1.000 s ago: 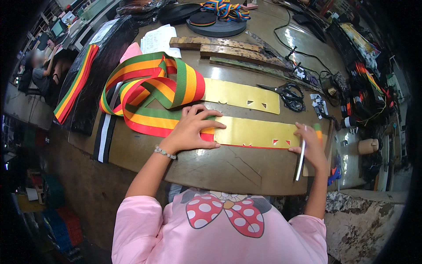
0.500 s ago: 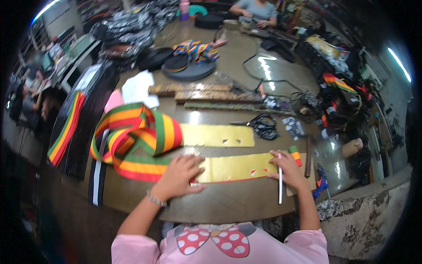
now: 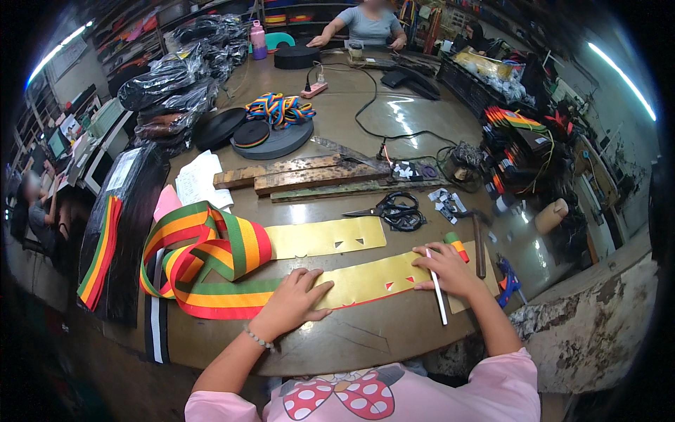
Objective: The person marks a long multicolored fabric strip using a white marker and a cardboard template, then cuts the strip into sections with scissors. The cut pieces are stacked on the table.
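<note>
A green, yellow and red striped ribbon (image 3: 223, 301) runs from a looped heap toward a long yellow template strip (image 3: 351, 283) with triangular cutouts; thin red edging shows beneath its near side. My left hand (image 3: 294, 304) lies flat, fingers spread, across the ribbon and the strip's left end. My right hand (image 3: 450, 271) presses on the strip's right end and keeps a slim white pen-like stick (image 3: 439, 299) between its fingers. Past the right hand, a short striped ribbon end (image 3: 457, 246) sticks out. A second yellow strip (image 3: 327, 237) lies parallel, farther off, its left end under the ribbon loops.
Black scissors (image 3: 397, 212) lie beyond the strips, in front of wooden bars (image 3: 309, 179). At right are a hammer (image 3: 479, 246) and a blue glue gun (image 3: 508, 283). Webbing rolls (image 3: 274, 141) and wrapped bundles (image 3: 172, 84) stand farther left. Another person (image 3: 369, 32) sits across the table.
The view has shifted, showing more of the far side of the table. Both hands stay on the yellow strip, and the white stick remains in the right hand.
</note>
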Motion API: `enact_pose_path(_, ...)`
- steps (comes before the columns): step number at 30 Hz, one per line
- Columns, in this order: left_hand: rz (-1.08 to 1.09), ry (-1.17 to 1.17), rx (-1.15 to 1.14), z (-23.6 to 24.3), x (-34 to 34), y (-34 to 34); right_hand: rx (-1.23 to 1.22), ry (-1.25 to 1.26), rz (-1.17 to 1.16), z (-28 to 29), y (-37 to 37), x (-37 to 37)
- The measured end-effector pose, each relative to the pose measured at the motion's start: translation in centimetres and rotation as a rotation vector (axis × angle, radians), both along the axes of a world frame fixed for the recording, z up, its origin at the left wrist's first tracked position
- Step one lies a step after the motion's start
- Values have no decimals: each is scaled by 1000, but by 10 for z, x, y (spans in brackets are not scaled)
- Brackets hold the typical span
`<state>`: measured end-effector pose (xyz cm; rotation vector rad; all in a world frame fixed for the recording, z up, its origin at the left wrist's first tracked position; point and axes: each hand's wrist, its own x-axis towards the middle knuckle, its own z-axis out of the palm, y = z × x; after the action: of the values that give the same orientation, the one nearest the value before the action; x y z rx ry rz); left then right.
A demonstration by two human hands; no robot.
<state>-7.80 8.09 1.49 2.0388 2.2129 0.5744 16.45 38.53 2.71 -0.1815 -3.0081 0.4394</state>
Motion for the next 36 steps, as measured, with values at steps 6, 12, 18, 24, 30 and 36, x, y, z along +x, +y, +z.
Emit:
enact_pose_path(6, -28, 50, 105, -11, -6, -2, -9, -28, 7, 1, 3, 0)
enact_pose_path(12, -56, 49, 133, -17, -9, 0, -33, -92, -2, 4, 1, -2)
enact_pose_path(18, -53, 218, 120, -7, 5, -3, -11, -110, 2, 2, -1, 1)
enact_pose_path(24, 114, 143, 46, 0, 39, 1, -288, 191, -231, -1, -10, -10)
enact_pose_path(30, 128, -90, 57, 1, 18, -3, -489, 671, -442, -6, -83, -34)
enact_pose_path(36, 106, -240, 138, -10, 4, -4, -688, 427, -234, -18, -136, -53)
